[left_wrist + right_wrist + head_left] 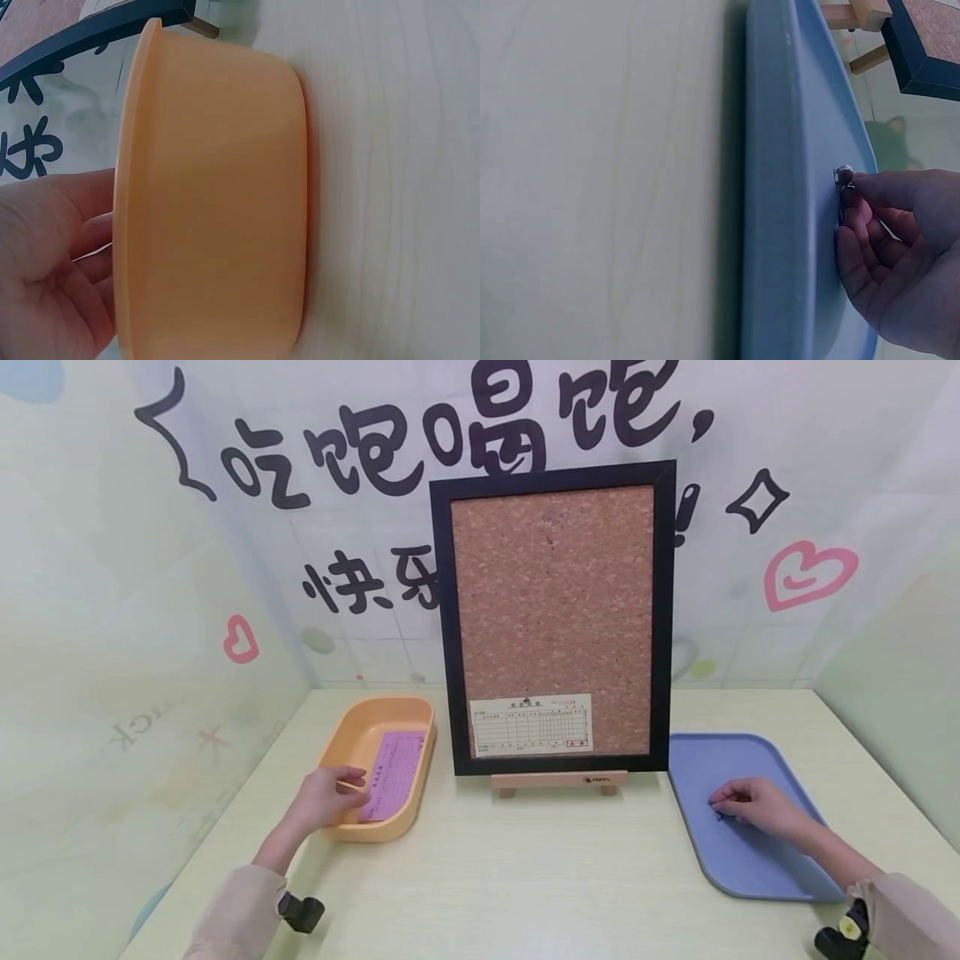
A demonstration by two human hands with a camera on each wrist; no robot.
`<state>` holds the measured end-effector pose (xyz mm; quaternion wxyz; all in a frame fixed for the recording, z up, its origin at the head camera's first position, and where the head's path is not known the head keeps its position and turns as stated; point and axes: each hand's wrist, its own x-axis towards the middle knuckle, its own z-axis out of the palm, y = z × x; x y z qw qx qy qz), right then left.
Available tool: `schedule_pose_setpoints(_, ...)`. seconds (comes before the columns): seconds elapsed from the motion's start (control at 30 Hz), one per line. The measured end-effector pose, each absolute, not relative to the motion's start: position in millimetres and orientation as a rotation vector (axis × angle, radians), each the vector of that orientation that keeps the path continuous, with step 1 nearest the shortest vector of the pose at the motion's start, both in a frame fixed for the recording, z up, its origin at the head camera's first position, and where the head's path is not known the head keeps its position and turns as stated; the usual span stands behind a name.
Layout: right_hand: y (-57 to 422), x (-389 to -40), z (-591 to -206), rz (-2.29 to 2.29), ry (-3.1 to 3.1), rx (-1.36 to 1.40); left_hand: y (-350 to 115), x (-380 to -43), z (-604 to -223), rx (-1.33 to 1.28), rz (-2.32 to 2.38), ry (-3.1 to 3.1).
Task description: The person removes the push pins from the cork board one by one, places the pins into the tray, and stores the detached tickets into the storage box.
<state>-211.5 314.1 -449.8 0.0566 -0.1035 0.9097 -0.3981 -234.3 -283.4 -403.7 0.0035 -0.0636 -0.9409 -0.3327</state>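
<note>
Over the near left part of the orange tray (pixel 425 777), my left hand (pixel 322 797) hovers with loosely bent fingers, beside a pink paper slip (pixel 396 772) lying in the tray. Whether a fingertip touches the slip I cannot tell; in the left wrist view the tray's wall (pixel 217 195) hides the fingertips. My right hand (pixel 761 806) is low over the blue tray (pixel 757 868). Its thumb and forefinger pinch a small shiny metal piece (pixel 844 175), which looks like a pushpin. The other fingers are curled in.
Between the trays, a black-framed corkboard (pixel 555 610) stands on a small wooden easel (pixel 558 779). A white printed form (pixel 531 727) is fixed at its lower left by a small dark pin (pixel 527 700). Behind hangs a printed backdrop (pixel 360 527); pale tabletop (pixel 525 877) lies in front.
</note>
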Motion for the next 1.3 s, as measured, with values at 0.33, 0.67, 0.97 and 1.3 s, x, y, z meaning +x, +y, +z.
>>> schedule_pose_setpoints(0.33, 311, -214, -439, -1.254, 2.764, -0.394, -228, -240, -394, -0.378, -1.075, -2.799)
schedule_pose_setpoints(0.67, 297, -225, -417, -1.166, 2.843, -0.487, -178, -254, -394, -0.496, -1.148, -2.536)
schedule_pose_setpoints(0.97, 274, -228, -401, -1.188, 2.820, -0.589, -152, -266, -399, -0.527, -1.167, -2.382)
schedule_pose_setpoints(1.3, 235, -240, -383, -1.250, 2.770, -0.609, -144, -271, -412, -0.618, -1.024, -2.258)
